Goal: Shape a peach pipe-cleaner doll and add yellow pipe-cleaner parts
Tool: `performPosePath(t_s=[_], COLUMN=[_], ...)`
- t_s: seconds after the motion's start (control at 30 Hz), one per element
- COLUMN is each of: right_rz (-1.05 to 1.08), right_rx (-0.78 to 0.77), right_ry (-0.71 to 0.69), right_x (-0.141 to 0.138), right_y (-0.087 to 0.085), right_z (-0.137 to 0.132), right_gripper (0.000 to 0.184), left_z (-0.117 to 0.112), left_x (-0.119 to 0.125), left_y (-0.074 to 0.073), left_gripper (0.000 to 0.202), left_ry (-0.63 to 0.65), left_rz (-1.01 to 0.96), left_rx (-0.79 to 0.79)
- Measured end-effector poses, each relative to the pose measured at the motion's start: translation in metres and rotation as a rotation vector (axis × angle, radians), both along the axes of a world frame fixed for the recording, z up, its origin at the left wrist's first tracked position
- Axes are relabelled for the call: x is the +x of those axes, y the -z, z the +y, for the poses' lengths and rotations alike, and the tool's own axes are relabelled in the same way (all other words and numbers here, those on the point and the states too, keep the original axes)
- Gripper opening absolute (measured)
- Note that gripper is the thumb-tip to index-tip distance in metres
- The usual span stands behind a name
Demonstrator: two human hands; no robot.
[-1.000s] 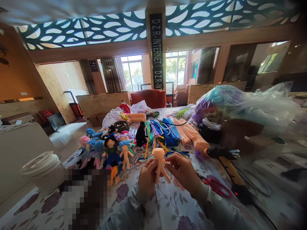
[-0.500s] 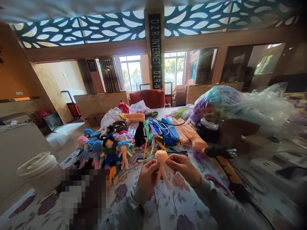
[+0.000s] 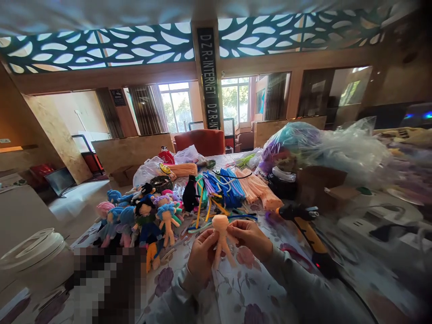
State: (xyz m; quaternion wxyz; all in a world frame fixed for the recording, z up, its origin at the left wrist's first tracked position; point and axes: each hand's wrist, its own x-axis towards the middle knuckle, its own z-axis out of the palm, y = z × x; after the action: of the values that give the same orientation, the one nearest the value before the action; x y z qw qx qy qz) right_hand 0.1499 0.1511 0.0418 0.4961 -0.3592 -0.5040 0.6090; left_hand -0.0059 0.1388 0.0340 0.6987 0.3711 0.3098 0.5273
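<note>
Between my two hands is a small peach doll (image 3: 221, 234) with a round head, arms and two legs, held upright above the flowered tablecloth (image 3: 249, 288). My left hand (image 3: 201, 252) grips it from the left side, thumb near the shoulder. From the other side, my right hand (image 3: 253, 237) pinches an arm of the doll between thumb and fingers. The doll's face side shows no features that I can make out. A pile of finished-looking dolls (image 3: 145, 211) with coloured hair lies to the left of my hands.
Bundles of blue pipe cleaners (image 3: 232, 191) and peach pipe cleaners (image 3: 258, 191) lie beyond my hands. At right rests a yellow-black glue gun (image 3: 305, 229) with a cord. A white lidded container (image 3: 37, 256) stands at left; plastic bags (image 3: 354, 148) fill the far right.
The whole view has shifted slightly, so things appear farther left and a little lower. Both hands keep their hold on the doll, which has hardly moved between them.
</note>
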Motion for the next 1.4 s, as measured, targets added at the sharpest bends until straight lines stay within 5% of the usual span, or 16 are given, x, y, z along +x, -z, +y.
performPosePath(t_s=[0.27, 0.53, 0.67, 0.8, 0.97, 1.1, 1.23, 1.4], right_rz=[-0.087, -0.608, -0.700, -0.572, -0.179, 0.061, -0.284, -0.710], right_rx=[0.175, 0.740, 0.912, 0.854, 0.447, 0.222, 0.411, 0.842], right_ry=[0.175, 0.438, 0.429, 0.420, 0.397, 0.234, 0.122, 0.256], right_x=[0.000, -0.005, -0.006, -0.001, 0.011, 0.020, 0.023, 0.020], right_y=[-0.005, -0.001, 0.002, -0.001, -0.006, -0.010, -0.022, -0.028], right_z=[-0.004, -0.012, -0.010, -0.010, -0.001, 0.006, -0.003, -0.013], right_gripper=[0.032, 0.012, 0.009, 0.015, 0.024, 0.034, 0.027, 0.025], left_z=[0.002, 0.002, 0.001, 0.000, 0.000, 0.001, 0.002, -0.002], left_x=[0.000, 0.000, 0.001, 0.001, 0.001, 0.000, 0.000, 0.001], left_y=[0.001, 0.001, 0.000, 0.000, -0.001, -0.002, 0.000, -0.001], left_gripper=[0.029, 0.031, 0.032, 0.032, 0.031, 0.026, 0.026, 0.032], left_ry=[-0.084, -0.127, -0.150, -0.158, -0.187, -0.200, -0.185, -0.112], left_rz=[0.030, -0.028, -0.028, 0.011, 0.063, 0.057, 0.102, 0.154], left_rx=[-0.003, 0.036, 0.032, 0.052, 0.047, 0.071, 0.064, 0.040])
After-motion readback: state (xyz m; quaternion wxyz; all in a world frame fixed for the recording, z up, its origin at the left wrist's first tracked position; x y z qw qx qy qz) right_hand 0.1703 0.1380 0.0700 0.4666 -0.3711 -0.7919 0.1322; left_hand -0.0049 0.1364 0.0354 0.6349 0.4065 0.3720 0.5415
